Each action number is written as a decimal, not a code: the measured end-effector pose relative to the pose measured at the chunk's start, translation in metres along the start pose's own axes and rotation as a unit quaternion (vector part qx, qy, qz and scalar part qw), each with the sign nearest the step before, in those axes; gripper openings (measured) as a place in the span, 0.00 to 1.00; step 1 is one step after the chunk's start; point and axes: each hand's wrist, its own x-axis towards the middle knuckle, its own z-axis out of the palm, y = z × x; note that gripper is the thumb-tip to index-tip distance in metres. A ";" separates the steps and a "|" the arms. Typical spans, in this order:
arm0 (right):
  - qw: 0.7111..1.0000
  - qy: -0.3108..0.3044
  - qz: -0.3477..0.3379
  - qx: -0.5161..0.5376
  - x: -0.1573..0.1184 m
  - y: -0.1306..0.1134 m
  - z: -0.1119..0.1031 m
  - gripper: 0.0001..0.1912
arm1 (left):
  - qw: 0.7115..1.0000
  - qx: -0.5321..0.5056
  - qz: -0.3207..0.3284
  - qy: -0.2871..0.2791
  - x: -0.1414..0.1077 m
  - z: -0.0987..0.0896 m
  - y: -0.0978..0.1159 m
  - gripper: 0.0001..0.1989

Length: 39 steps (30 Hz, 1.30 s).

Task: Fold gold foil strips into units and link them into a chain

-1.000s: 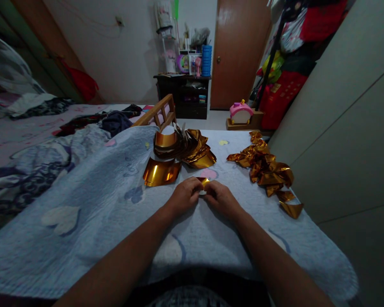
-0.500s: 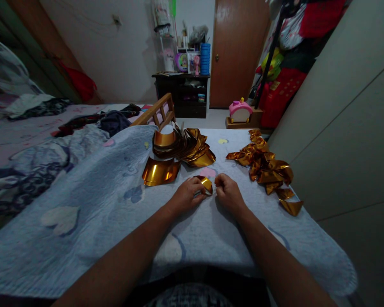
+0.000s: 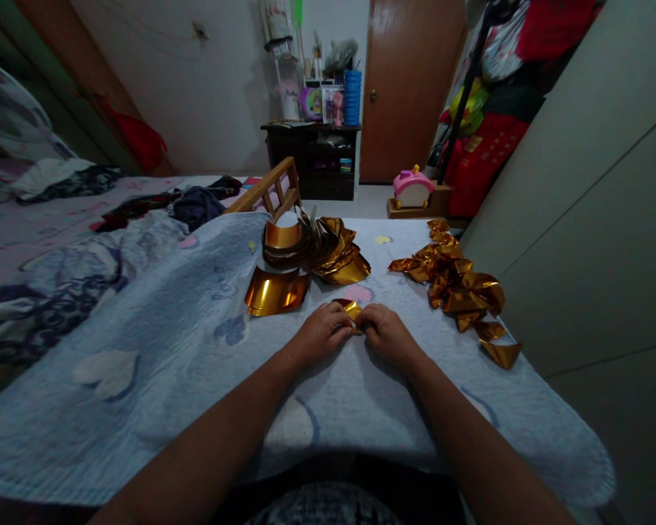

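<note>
A small piece of shiny gold foil point(image 3: 353, 309) lies between my hands over the blue cloth point(image 3: 197, 379). My left hand point(image 3: 323, 334) grips its left side with thumb and fingers. At its right edge, my right hand point(image 3: 381, 329) pinches the same piece; the fingertips nearly meet those of my left hand. Beyond my left hand are a few curved gold sheets point(image 3: 276, 292) and a fanned stack of gold foil sheets point(image 3: 336, 255). A heap of folded, crumpled gold foil pieces point(image 3: 459, 281) spreads to the right of my right hand.
A wooden rail point(image 3: 267, 186) stands behind the stack. Rumpled clothes and bedding point(image 3: 87, 270) lie at the left. A pale cabinet point(image 3: 595, 219) borders the right side. Farther back are a pink toy point(image 3: 414, 188), a dark shelf unit point(image 3: 311, 160) and a brown door point(image 3: 410, 95).
My right hand has moved left, from beside the foil onto its right edge. My left hand keeps its hold in nearly the same place. The view has shifted slightly.
</note>
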 end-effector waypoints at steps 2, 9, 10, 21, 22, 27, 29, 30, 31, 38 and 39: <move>1.000 -0.004 -0.002 -0.003 0.000 0.000 0.000 0.15 | 1.000 -0.003 -0.008 0.000 0.000 0.000 0.001 0.04; 1.000 -0.021 -0.016 -0.004 -0.003 -0.001 0.001 0.13 | 0.999 -0.010 -0.039 0.009 0.002 0.004 0.002 0.04; 1.000 -0.023 -0.018 -0.005 -0.003 -0.001 0.001 0.12 | 0.999 -0.008 -0.042 0.012 0.003 0.005 0.002 0.04; 1.000 -0.009 -0.001 -0.009 -0.002 0.002 0.006 0.07 | 0.996 0.035 -0.062 0.045 0.004 0.009 0.005 0.02; 1.000 -0.007 0.002 -0.008 -0.002 0.002 0.006 0.07 | 0.996 0.035 -0.063 0.047 0.004 0.009 0.005 0.02; 1.000 -0.002 0.016 0.005 -0.001 0.001 0.005 0.09 | 0.996 0.030 -0.070 0.050 0.005 0.011 0.002 0.02; 0.999 0.001 0.027 0.019 0.000 0.001 0.004 0.09 | 0.996 0.031 -0.073 0.052 0.005 0.011 0.003 0.02; 0.999 0.001 0.034 0.027 0.000 0.001 0.003 0.09 | 0.995 0.031 -0.073 0.053 0.005 0.011 0.003 0.02; 0.999 0.001 0.039 0.034 0.001 0.001 0.003 0.09 | 0.995 0.032 -0.073 0.054 0.005 0.011 0.003 0.02; 0.998 0.000 0.043 0.039 0.003 0.001 0.002 0.10 | 0.995 0.043 -0.074 0.053 0.006 0.012 0.003 0.02; 0.999 -0.001 0.042 0.033 0.003 0.000 0.002 0.09 | 0.995 0.042 -0.074 0.054 0.006 0.012 0.003 0.02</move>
